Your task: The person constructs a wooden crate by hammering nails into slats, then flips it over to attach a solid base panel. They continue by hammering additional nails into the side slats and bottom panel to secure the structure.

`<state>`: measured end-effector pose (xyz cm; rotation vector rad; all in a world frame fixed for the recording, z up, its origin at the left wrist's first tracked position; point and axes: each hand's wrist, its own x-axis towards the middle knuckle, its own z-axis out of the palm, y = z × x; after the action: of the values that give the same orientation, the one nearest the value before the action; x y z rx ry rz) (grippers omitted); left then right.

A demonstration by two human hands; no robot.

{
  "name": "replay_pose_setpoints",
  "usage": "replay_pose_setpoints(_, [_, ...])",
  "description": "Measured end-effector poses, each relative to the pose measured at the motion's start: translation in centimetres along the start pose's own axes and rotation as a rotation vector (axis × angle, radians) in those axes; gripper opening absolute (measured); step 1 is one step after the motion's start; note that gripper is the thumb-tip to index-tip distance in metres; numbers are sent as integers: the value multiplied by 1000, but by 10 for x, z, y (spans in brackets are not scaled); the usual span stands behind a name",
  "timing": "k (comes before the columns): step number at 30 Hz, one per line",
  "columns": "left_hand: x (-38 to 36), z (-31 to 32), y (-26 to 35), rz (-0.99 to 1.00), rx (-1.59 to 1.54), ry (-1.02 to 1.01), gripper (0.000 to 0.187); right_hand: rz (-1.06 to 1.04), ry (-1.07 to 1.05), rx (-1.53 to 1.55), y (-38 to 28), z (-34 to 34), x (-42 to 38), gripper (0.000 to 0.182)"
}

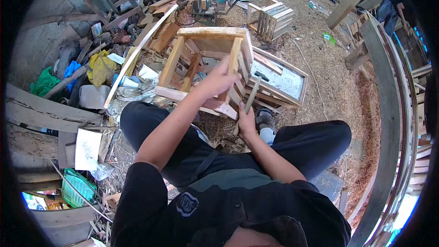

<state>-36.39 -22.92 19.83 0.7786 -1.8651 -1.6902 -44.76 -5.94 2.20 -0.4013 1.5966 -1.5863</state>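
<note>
A wooden stool-like frame with slatted sides stands tilted in front of my knees. My left hand is closed around one of its upright bars, on the right side. In my right hand is a hammer, gripped low on its wooden handle. The dark hammer head points away from me, just right of the frame's slats. Behind the hammer lies a framed panel with a pale, marked surface and a loose strip of wood on it.
A small slatted crate and a metal machine stand farther off amid sawdust. To the left are a long curved strip, a yellow bag and scrap. A wooden rail runs along the right.
</note>
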Motion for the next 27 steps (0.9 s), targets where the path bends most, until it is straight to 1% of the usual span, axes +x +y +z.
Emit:
replay_pose_setpoints(1, [1,12,0,125,212,4,58,-5,0,0,-5,-5,-5,47])
replay_pose_setpoints(3, [5,40,-1,133,219,3,58,112,88,76,-21,-19,-17,48])
replay_pose_setpoints(4, [8,55,2,136,226,3,58,123,119,62,-40,-24,-29,47])
replay_pose_setpoints(5, [9,71,4,140,225,-3,58,83,169,129,-37,-32,-28,47])
replay_pose_setpoints(7, [11,103,13,198,290,0,52,62,144,104,-14,-68,-7,47])
replay_pose_setpoints(8, [17,120,8,232,336,7,50,74,150,39,-6,-85,-1,48])
replay_pose_setpoints(9, [18,134,11,236,334,-3,50,121,105,110,-9,-96,-2,48])
replay_pose_setpoints(11, [17,156,26,63,451,-67,51,193,181,286,-36,-93,-22,49])
replay_pose_setpoints(12, [16,162,44,-21,505,-116,57,192,189,290,-38,-94,-24,49])
replay_pose_setpoints(13, [20,170,43,-22,505,-124,57,163,132,355,-38,-95,-27,49])
replay_pose_setpoints(14, [27,175,43,-36,564,-150,57,136,75,420,-37,-97,-30,49])
replay_pose_setpoints(15, [35,179,42,-51,623,-175,58,143,80,426,-30,-101,-28,49])
replay_pose_setpoints(16, [43,174,58,-194,604,-339,62,122,114,291,-22,-103,-21,47])
replay_pose_setpoints(17, [43,175,54,-197,608,-343,62,99,145,156,-16,-108,-14,45])
replay_pose_setpoints(18, [45,177,46,-136,615,-343,62,168,192,209,-26,-115,-11,43])
replay_pose_setpoints(19, [45,176,50,-73,624,-344,62,164,194,219,-29,-126,-2,43])
replay_pose_setpoints(20, [46,173,54,-131,645,-417,68,145,229,199,-34,-140,8,44])
replay_pose_setpoints(21, [44,168,51,-130,648,-421,68,130,264,175,-38,-151,17,45])
replay_pose_setpoints(23, [40,160,32,152,402,-417,77,-50,300,155,-85,-158,23,44])
replay_pose_setpoints(24, [48,159,4,133,306,-448,83,-9,294,157,-99,-171,35,41])
replay_pose_setpoints(25, [46,159,6,132,302,-455,83,31,286,155,-114,-181,48,38])
replay_pose_setpoints(27, [40,158,16,118,460,-406,84,-74,327,144,-165,-174,58,37])
